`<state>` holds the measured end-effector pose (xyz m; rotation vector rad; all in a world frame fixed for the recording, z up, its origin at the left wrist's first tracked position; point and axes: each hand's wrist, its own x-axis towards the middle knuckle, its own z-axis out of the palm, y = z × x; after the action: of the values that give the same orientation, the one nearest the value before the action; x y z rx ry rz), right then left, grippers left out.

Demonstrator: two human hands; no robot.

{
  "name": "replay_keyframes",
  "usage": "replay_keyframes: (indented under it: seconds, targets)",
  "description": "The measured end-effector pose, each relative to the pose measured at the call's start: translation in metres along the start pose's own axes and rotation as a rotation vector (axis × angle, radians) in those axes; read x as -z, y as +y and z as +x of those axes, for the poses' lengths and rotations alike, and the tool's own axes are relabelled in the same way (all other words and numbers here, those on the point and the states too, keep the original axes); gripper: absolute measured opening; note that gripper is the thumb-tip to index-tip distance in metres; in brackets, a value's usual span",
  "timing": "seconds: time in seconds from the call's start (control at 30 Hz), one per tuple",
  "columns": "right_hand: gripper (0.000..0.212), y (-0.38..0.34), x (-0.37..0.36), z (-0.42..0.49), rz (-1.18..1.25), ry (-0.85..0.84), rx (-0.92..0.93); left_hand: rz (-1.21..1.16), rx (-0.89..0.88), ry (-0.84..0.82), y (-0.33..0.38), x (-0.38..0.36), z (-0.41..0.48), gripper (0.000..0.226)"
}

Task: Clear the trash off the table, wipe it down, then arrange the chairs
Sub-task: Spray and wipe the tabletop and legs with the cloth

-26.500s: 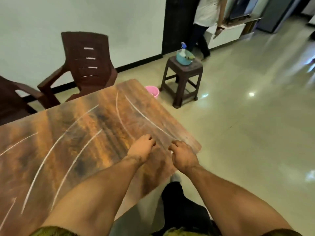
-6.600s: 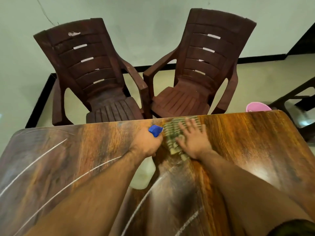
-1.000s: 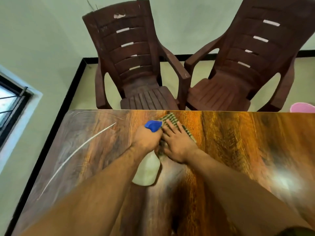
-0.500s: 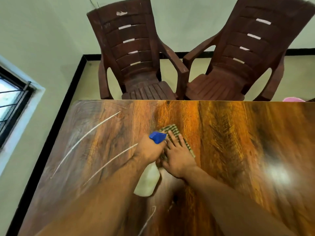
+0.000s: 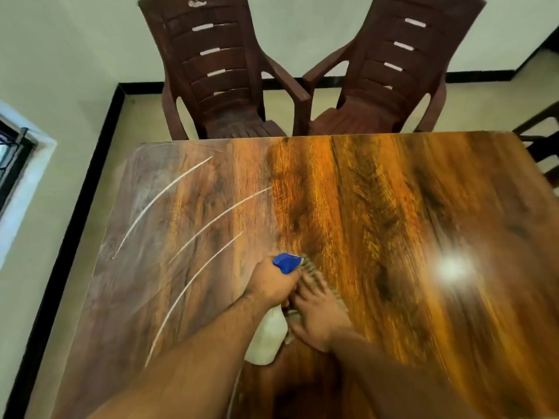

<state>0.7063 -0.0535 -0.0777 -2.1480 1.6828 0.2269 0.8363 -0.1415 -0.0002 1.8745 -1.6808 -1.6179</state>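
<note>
Wiping table (image 5: 393,207), trash apparently gone.
Left hand (image 5: 272,285) grips spray bottle (image 5: 267,340); right hand (image 5: 317,316) presses cloth (image 5: 309,263) flat; streaks (image 5: 163,204) leftward, chairs (image 5: 217,71) unarranged.

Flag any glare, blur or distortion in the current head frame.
Head view: glare spot on the glossy table, right side; head view: motion blur smears the right hand, the cloth under it and the near-right tabletop, while the left hand gripping the spray bottle reads sharper; head view: wide-angle distortion splays the left chair and right chair apart.
</note>
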Motion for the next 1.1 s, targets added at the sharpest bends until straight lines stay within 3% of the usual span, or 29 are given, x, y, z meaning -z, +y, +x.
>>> replay_keyframes:
  seconds: [0.13, 0.17, 0.23, 0.37, 0.47, 0.67, 0.77, 0.83, 0.97, 1.1]
  targets:
    - [0.077, 0.009, -0.038, -0.068, 0.148, 0.192, -0.732, 0.0, -0.032, -0.103, -0.026, -0.016, -0.035, 0.018]
    - [0.079, -0.007, -0.046, -0.077, 0.187, 0.2, -0.819, -0.001, -0.029, -0.117, -0.035, -0.02, -0.045, 0.018]
    - [0.078, -0.046, -0.061, -0.088, 0.209, 0.225, -0.738, 0.014, -0.039, -0.149, -0.048, -0.025, -0.058, 0.017]
    - [0.071, -0.098, -0.092, -0.123, 0.071, 0.163, -0.308, 0.162, -0.11, -0.199, -0.076, -0.033, -0.088, 0.021]
    - [0.071, -0.081, -0.101, -0.16, 0.03, 0.142, -0.238, 0.261, -0.093, -0.24, -0.1, -0.031, -0.11, 0.022]
    - [0.08, -0.033, -0.105, -0.212, 0.196, 0.157, -0.729, 0.448, -0.075, -0.246, -0.137, -0.023, -0.147, 0.03]
    - [0.085, -0.05, -0.096, -0.192, 0.263, 0.146, -0.819, 0.469, -0.054, -0.212, -0.155, -0.016, -0.154, 0.043]
    - [0.087, -0.069, -0.091, -0.171, 0.274, 0.149, -0.847, 0.439, -0.002, -0.173, -0.16, -0.009, -0.16, 0.04]
    - [0.077, -0.118, -0.079, -0.124, 0.241, 0.102, -0.63, 0.39, 0.052, -0.09, -0.169, 0.003, -0.162, 0.035]
    - [0.075, -0.162, -0.084, -0.103, 0.064, -0.016, 0.014, 0.268, 0.02, -0.065, -0.174, 0.02, -0.161, 0.024]
